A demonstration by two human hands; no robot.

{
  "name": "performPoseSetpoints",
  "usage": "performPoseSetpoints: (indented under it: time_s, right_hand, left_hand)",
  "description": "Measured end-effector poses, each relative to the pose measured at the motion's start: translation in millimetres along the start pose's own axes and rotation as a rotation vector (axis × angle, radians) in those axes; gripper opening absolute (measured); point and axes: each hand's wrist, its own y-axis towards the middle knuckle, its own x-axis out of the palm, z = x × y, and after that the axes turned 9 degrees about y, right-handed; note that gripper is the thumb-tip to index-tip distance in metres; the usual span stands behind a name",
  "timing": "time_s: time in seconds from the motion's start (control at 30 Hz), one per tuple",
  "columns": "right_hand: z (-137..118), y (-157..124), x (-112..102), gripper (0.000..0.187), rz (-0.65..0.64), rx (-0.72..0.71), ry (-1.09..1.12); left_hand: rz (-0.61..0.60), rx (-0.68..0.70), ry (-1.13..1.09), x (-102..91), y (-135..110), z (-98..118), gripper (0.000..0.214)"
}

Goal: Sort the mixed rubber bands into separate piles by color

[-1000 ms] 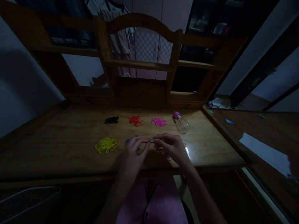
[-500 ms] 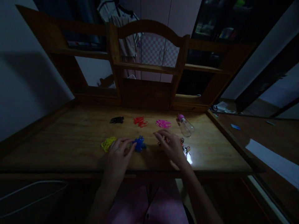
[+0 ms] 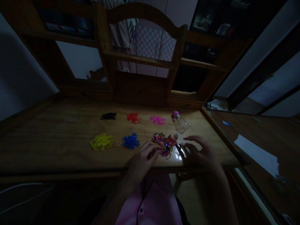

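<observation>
A mixed-colour pile of small rubber bands [image 3: 166,143] lies on the wooden desk in front of me. My left hand [image 3: 145,155] reaches to the pile's left edge, thumb and fingers closed in a pinch; what is between them is too small to make out. To the right of the pile is my right hand [image 3: 202,152], its fingers apart and holding nothing visible. Sorted by colour, other bands lie in separate heaps: blue bands [image 3: 130,141] nearest my left hand, yellow bands [image 3: 102,142], black bands [image 3: 108,116], red bands [image 3: 133,118] and pink bands [image 3: 157,120].
A clear bottle with a pink cap [image 3: 181,124] lies beyond the mixed pile. The desk [image 3: 58,134] has a wooden shelf unit [image 3: 140,89] along its back. On a brown surface to the right are white paper [image 3: 256,153] and a small blue card [image 3: 226,123].
My left hand has moved right, from the blue heap to the mixed pile. My right hand has moved right, uncovering that pile. The view has shifted too.
</observation>
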Motion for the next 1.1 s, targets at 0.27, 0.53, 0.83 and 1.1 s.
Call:
performPoseSetpoints:
  time_s: [0.27, 0.53, 0.83, 1.1]
  right_hand:
    - [-12, 79, 25, 0.032, -0.411, -0.226, -0.069]
    - [-17, 120, 34, 0.03, -0.809, -0.072, -0.301]
    - [-19, 132, 33, 0.015, -0.786, -0.059, -0.448]
    - [-14, 149, 22, 0.015, -0.709, -0.095, -0.037]
  left_hand:
    - [-0.096, -0.141, -0.107, -6.4, 5, -2, 0.023]
    - [-0.093, -0.135, -0.095, -6.4, 4, 0, 0.022]
    - [-0.103, -0.139, -0.112, -6.3, 4, -1, 0.023]
    - [-0.095, -0.151, -0.147, -7.0, 6, 2, 0.023]
